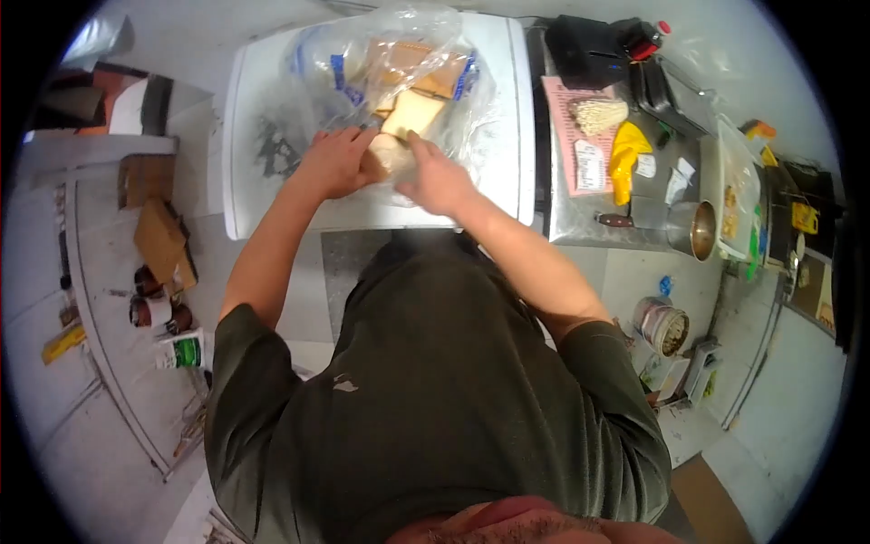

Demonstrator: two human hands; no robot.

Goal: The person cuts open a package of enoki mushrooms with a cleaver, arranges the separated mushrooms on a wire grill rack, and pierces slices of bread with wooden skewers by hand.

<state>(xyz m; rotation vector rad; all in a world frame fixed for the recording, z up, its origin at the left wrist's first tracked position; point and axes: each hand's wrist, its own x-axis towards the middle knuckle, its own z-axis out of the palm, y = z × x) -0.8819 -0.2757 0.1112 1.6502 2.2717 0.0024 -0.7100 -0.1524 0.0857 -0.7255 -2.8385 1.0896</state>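
Observation:
A clear plastic bag (313, 86) with blue print lies spread open on a white surface. Inside it are pale bread slices (417, 113) and a browner, crusted piece of bread (426, 68). At the near end of the bag, a bread slice (390, 156) sits between my two hands. My left hand (343, 163) has its fingers closed on the left edge of this slice. From the right, my right hand (438, 177) grips its other side, index finger and thumb against it. Bag film partly covers the bread.
The white lid-like top (258, 195) has raised edges. To its right, a metal table (580, 227) carries a knife (618, 219), a yellow cloth-like item (627, 159), a string mop-like bundle (598, 116), a metal pot (696, 228) and a black box (580, 53).

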